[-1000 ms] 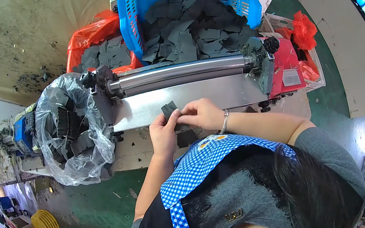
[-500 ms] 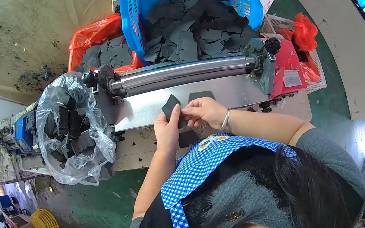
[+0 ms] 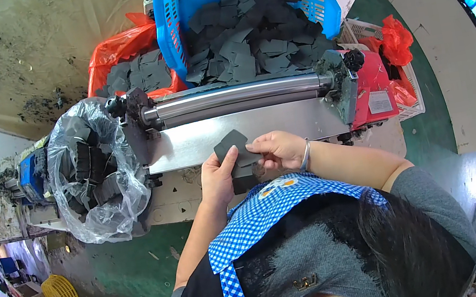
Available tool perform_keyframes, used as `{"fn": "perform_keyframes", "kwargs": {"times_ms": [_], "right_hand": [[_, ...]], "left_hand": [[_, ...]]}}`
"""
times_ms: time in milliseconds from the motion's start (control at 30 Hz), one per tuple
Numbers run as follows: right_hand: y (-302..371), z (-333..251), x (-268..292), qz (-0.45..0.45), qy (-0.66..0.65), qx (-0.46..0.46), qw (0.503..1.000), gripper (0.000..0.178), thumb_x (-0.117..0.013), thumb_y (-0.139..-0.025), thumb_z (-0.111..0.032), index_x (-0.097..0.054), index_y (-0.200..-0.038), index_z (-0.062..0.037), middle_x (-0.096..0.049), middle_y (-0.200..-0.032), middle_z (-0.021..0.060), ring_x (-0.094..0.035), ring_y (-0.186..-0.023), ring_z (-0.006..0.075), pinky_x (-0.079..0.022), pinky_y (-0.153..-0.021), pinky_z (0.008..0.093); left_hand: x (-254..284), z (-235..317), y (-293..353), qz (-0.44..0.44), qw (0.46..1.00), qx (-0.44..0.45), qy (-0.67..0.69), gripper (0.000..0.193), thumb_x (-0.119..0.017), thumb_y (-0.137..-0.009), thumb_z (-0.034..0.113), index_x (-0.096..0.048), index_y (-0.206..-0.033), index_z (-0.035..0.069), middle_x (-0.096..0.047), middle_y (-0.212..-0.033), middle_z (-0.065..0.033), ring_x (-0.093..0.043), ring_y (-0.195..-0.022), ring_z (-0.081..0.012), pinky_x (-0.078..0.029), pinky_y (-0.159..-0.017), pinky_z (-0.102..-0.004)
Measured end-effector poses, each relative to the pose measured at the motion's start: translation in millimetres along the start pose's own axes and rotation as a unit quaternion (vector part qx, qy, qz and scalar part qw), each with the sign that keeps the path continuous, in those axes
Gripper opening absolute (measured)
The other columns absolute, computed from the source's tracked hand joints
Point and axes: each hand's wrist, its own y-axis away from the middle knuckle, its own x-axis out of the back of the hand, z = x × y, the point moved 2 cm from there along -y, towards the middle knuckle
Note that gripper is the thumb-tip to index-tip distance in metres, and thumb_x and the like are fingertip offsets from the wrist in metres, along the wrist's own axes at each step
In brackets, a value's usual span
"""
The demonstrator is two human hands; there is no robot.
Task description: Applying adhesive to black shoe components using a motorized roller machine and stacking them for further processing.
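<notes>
Between my hands is a dark grey flat piece with angled edges, pinched by the thumb and fingers of my left hand. A second dark grey piece overlaps it just below, and the closed fingertips of my right hand grip its right edge. Both hands are over the near edge of a metal feed plate, in front of the machine's steel roller. Another dark piece lies below the hands, close to my apron; whether it is one piece or a stack, I cannot tell.
Behind the roller stands a blue basket heaped with dark grey pieces, beside a red bag of similar pieces. A clear plastic bag of dark scraps hangs at the left. The machine's red housing and a white crate are on the right.
The dark piece that lay on the metal plate is gone from there. Two overlapping pieces now show flat between my hands, and my right hand has shifted slightly right and down.
</notes>
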Motion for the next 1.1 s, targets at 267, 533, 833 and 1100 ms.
{"fn": "perform_keyframes", "kwargs": {"times_ms": [267, 533, 833, 1100], "right_hand": [[-35.5, -15.7, 35.2, 0.189, -0.095, 0.129, 0.969, 0.020, -0.057, -0.089, -0.024, -0.056, -0.084, -0.0043, -0.062, -0.073, 0.0054, -0.059, -0.059, 0.0109, -0.046, -0.048, 0.0212], [-9.8, -1.2, 5.8, 0.134, 0.056, 0.055, 0.988, 0.027, -0.052, -0.092, -0.026, -0.058, -0.081, -0.0029, -0.064, -0.075, 0.0090, -0.059, -0.055, 0.0113, -0.044, -0.043, 0.0235], [-9.3, -16.0, 23.4, 0.158, -0.030, 0.091, 0.983, 0.020, -0.052, -0.091, -0.023, -0.056, -0.091, -0.0036, -0.063, -0.079, 0.0057, -0.060, -0.063, 0.0111, -0.047, -0.052, 0.0209], [26.1, -0.6, 42.0, 0.149, -0.088, 0.078, 0.982, 0.017, -0.056, -0.089, -0.022, -0.058, -0.090, -0.0055, -0.059, -0.072, -0.0001, -0.054, -0.057, 0.0069, -0.045, -0.053, 0.0193]], "left_hand": [[12.7, 10.7, -2.8, 0.146, 0.985, -0.030, -0.091, 0.018, -0.062, -0.087, 0.021, -0.063, -0.093, 0.004, -0.063, -0.080, -0.0015, -0.057, -0.064, -0.0082, -0.046, -0.054, -0.0222], [24.6, -25.9, 16.7, 0.080, 0.941, -0.068, -0.323, 0.023, -0.065, -0.084, 0.024, -0.061, -0.077, 0.002, -0.059, -0.063, -0.0016, -0.053, -0.054, -0.0091, -0.043, -0.052, -0.0235], [68.2, -145.4, -14.2, -0.132, 0.662, -0.065, -0.735, 0.057, -0.069, -0.069, 0.031, -0.051, -0.118, 0.008, -0.052, -0.114, -0.0141, -0.050, -0.107, -0.0344, -0.046, -0.085, -0.0420], [76.1, -151.7, -12.3, -0.172, 0.560, -0.035, -0.810, 0.042, -0.070, -0.067, 0.029, -0.060, -0.103, 0.011, -0.052, -0.112, -0.0147, -0.048, -0.109, -0.0360, -0.045, -0.084, -0.0448]]}}
